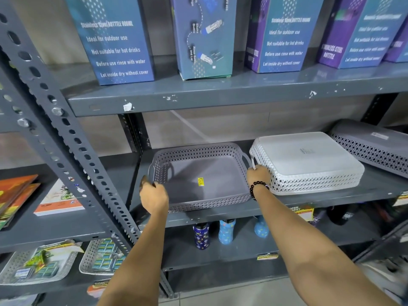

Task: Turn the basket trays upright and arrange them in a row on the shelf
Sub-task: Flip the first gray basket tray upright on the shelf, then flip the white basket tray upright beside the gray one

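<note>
Grey basket tray [198, 177] sits upright on the middle shelf [331, 196], open side up, yellow sticker [200, 181] on its floor. Left hand [153, 196] is at the tray's 8 o'clock corner, fingers curled over the rim and gripping it. Right hand [258, 175] is at the tray's 3 o'clock, in the gap btwn it and the white basket trays [309, 164]; fingers closed around the thin white handle loop on the near-left corner of that stack. Beaded bracelet [257, 189] on the right wrist.

White trays are upside down, base up, approx 3 nested (rims show as layers), just beside the grey tray on its right. At their 2 o'clock another grey tray [373, 146] lies inverted w/ its near edge tilted, partly behind the white stack.

Upper shelf carries bottle boxes [114, 40] in a row. Lower shelf, at 6 o'clock from the grey tray: patterned bottles [226, 231] standing.
</note>
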Demonstrator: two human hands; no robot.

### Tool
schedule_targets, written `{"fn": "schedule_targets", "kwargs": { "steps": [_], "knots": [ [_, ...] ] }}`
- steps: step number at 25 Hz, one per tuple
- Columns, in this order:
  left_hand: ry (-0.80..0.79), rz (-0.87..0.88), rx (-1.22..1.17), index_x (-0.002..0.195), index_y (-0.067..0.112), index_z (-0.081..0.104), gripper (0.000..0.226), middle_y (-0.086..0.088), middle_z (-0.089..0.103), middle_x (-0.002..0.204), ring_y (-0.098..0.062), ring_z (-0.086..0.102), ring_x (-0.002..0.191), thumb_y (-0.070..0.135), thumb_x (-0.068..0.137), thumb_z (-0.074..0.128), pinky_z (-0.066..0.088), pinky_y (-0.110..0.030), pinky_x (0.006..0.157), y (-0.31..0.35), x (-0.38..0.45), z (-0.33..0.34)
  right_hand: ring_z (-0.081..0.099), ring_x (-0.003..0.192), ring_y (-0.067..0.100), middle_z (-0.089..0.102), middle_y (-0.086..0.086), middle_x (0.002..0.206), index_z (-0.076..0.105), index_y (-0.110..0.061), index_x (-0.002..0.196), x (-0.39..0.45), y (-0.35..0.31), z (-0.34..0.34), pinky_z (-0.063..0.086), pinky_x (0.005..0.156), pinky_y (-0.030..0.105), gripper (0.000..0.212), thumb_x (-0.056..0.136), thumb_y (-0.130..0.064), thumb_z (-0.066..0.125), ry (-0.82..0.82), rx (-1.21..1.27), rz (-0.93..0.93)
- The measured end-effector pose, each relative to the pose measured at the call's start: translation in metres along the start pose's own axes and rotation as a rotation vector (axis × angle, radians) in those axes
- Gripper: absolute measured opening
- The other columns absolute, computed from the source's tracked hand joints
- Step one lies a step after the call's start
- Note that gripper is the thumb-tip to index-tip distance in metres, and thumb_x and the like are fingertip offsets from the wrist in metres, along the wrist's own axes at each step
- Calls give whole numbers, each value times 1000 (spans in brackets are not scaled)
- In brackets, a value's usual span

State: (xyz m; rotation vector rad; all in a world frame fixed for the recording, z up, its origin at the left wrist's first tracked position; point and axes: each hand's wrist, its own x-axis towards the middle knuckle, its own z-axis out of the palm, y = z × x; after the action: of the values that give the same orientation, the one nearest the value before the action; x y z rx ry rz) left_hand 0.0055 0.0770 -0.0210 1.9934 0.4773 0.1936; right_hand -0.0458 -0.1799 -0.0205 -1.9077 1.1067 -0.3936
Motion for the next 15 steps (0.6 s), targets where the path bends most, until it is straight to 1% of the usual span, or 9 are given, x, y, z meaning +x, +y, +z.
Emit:
{"fn": "schedule_targets", "kwargs": {
  "steps": [1,2,3,4,6,8,9,12,15],
  "knots": [
    [-8,66,51,137,4,44,43,-22,57,132,-37,55,120,7,94,43,44,-46,103,6,-3,2,58,85,30,60,23,86,58,-3,95,-5,-3,-3,46,73,33,15,93,-10,44,13,-48,-69],
    [-21,136,101,135,2,46,41,-22,56,132,-37,52,123,7,94,45,42,-46,106,12,-5,6,62,94,34,64,25,100,59,-4,113,-8,-6,-5,50,80,37,25,93,-11,44,28,-90,-137],
    [-35,209,144,131,1,48,38,-22,55,132,-37,50,124,8,94,46,40,-46,108,18,-9,12,63,101,36,67,23,110,55,-7,127,-9,-8,-7,52,85,40,35,94,-12,44,40,-121,-203],
    [-57,279,175,129,0,50,37,-23,55,132,-37,48,126,8,94,47,37,-46,110,24,-13,20,64,103,37,67,21,113,50,-9,133,-9,-8,-11,54,86,42,40,93,-12,44,41,-145,-254],
    [-112,395,208,133,0,47,40,-22,49,140,-35,38,136,10,95,45,29,-45,117,36,-25,36,64,102,36,68,21,112,48,-9,134,-7,-8,-18,55,85,42,42,93,-11,43,35,-177,-326],
    [-174,470,215,140,1,40,44,-18,39,150,-31,25,144,12,97,42,20,-41,122,47,-39,58,61,108,37,65,23,118,47,-6,134,-2,-7,-32,52,89,41,41,94,-9,43,46,-189,-352],
    [-207,491,214,142,1,37,46,-16,36,152,-29,22,146,13,98,41,17,-39,122,54,-47,69,58,112,37,62,23,122,47,-4,135,2,-6,-41,50,91,40,41,94,-8,42,61,-193,-367],
    [-300,550,200,144,0,34,47,-16,34,153,-28,21,147,13,98,40,19,-40,122,77,-72,114,53,120,35,57,20,131,44,-3,136,22,2,-74,47,94,37,42,95,-8,41,101,-204,-384],
    [-356,624,182,141,-1,37,46,-20,40,148,-32,28,143,11,97,41,24,-42,119,101,-103,161,53,121,34,56,20,132,43,-3,137,57,14,-111,47,94,37,43,95,-8,41,131,-211,-351]
  ]
}}
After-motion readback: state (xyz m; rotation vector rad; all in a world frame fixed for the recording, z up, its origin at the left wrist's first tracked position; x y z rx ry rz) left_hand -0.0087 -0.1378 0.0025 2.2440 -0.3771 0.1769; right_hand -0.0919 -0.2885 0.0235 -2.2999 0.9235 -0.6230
